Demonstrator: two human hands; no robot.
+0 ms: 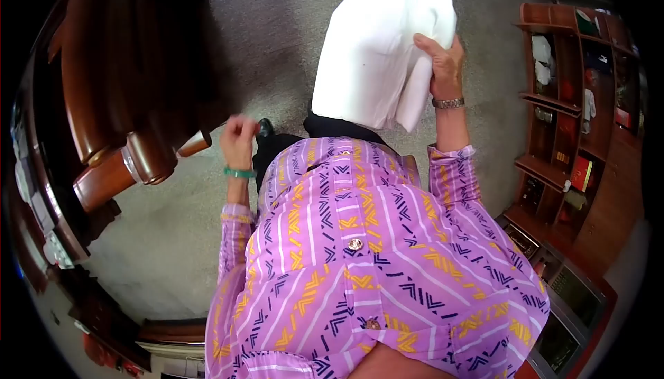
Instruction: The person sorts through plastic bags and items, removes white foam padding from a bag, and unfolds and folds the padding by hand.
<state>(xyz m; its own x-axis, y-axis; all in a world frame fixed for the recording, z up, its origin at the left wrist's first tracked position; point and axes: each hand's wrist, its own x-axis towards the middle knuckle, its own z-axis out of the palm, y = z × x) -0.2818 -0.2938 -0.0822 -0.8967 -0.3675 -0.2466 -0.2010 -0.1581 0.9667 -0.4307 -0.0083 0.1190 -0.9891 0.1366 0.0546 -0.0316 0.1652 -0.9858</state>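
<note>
My right hand [446, 68] grips a folded white cloth [373, 50] by its right edge, with the thumb lying on top of the folds. The cloth hangs out in front of my body, above the floor and partly over my dark trousers. Whether it is a towel or a garment, I cannot tell. My left hand [238, 140] hangs loosely curled at my left side, a little blurred, and nothing shows in its fingers. It is nearest to the dark, polished wooden furniture [149, 154] and apart from the cloth.
Dark wooden furniture with rounded parts stands close on my left. On the right rises a reddish-brown shelf unit [550, 102] holding bags, boxes and small items. A grey floor [270, 30] stretches between them. Another wooden piece [176, 330] lies at the lower left.
</note>
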